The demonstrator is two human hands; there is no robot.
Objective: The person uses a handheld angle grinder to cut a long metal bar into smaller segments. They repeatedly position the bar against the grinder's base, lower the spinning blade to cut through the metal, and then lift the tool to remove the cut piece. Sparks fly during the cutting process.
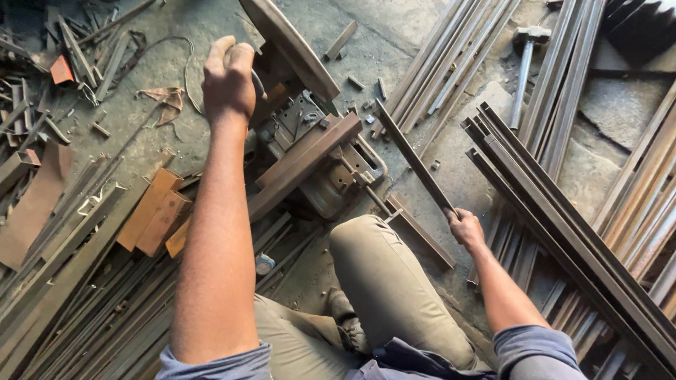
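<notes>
My left hand [228,77] is raised and closed around the handle of a metal cut-off saw [310,141] that sits on the floor in front of me. Its round blade guard [289,42] rises just right of that hand. My right hand [465,228] grips the near end of a long dark steel bar [412,156]. The bar runs up and left from my hand toward the saw's vise. My bent knee in khaki trousers [384,281] lies between my two arms.
Long steel angle bars [563,211] lie stacked on the right. More thin rods [451,63] lie at the top, beside a hammer [524,63]. Cut steel pieces and rusty scraps [151,211] cover the floor on the left. Small offcuts lie around the saw.
</notes>
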